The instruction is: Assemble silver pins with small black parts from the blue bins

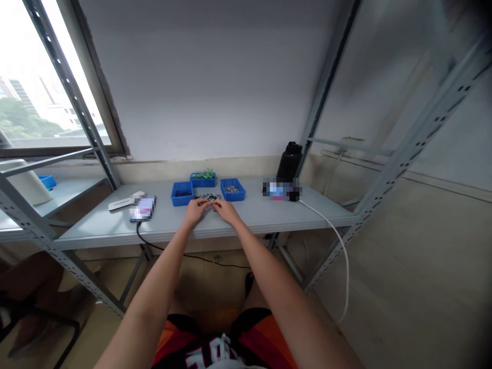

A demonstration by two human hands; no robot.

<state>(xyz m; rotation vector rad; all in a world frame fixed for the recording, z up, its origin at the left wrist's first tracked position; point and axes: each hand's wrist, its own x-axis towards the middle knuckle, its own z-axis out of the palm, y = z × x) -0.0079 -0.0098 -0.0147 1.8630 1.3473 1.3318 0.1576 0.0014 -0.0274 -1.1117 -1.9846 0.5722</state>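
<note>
My left hand (195,211) and my right hand (226,210) meet over the front part of the grey shelf table (253,215). Their fingertips are pinched close together; whatever sits between them is too small to name. Just beyond the fingers lies a loose pile of small dark and silvery pieces (209,196). Around it stand blue bins: the left bin (182,201) has dark contents, the back bin (203,182) holds green strips, and the right bin (232,196) contains small shiny metal pieces.
A phone (143,208) with a black cable and a white device (126,202) lie at the left. On the right are a black bottle (289,163), another blurred device (279,190) and a white cable (342,246). Metal shelf posts (330,77) flank the table.
</note>
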